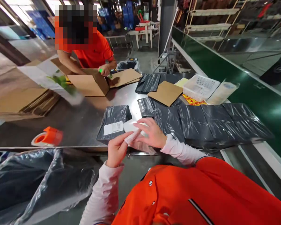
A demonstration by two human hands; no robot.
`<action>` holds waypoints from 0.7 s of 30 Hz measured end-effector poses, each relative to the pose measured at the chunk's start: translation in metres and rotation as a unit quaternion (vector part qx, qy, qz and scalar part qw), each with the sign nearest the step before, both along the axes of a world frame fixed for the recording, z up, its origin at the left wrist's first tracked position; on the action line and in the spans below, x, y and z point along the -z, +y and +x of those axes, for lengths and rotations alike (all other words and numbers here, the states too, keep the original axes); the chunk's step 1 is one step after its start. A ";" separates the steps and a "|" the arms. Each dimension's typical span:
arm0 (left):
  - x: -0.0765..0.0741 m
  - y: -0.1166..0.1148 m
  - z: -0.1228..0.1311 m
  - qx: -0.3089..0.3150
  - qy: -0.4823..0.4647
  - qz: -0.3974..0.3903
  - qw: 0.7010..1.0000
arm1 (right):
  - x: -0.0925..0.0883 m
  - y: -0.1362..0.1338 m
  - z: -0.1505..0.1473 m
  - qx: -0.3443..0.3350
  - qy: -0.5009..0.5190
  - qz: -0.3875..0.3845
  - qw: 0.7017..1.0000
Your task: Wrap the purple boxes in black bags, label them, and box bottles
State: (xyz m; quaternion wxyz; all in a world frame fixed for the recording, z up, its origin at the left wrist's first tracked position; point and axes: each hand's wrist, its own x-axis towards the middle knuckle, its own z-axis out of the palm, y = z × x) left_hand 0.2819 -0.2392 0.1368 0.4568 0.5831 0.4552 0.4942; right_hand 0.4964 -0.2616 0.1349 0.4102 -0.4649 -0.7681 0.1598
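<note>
My left hand [117, 150] pinches a narrow white paper strip [133, 137] at the near edge of the steel table [84, 112]. My right hand [151, 132] lies over the strip's far end with its fingers stretched out. Just beyond both hands rests a black plastic mailer parcel [113, 120] with a white label [113, 127] stuck on its near side. A white sheet [130, 125] lies under my right fingers, beside the parcel.
Several black mailers [213, 123] lie in a row to the right. An orange tape dispenser [48, 136] sits left. A co-worker in orange [93, 50] handles a cardboard box [90, 82] across the table. A green conveyor [248, 87] runs along the right; black bags [37, 181] bulge at lower left.
</note>
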 end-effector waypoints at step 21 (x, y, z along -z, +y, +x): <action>0.063 0.041 0.110 0.340 0.152 -0.246 0.895 | 0.065 -0.072 0.058 0.343 0.415 -0.229 0.811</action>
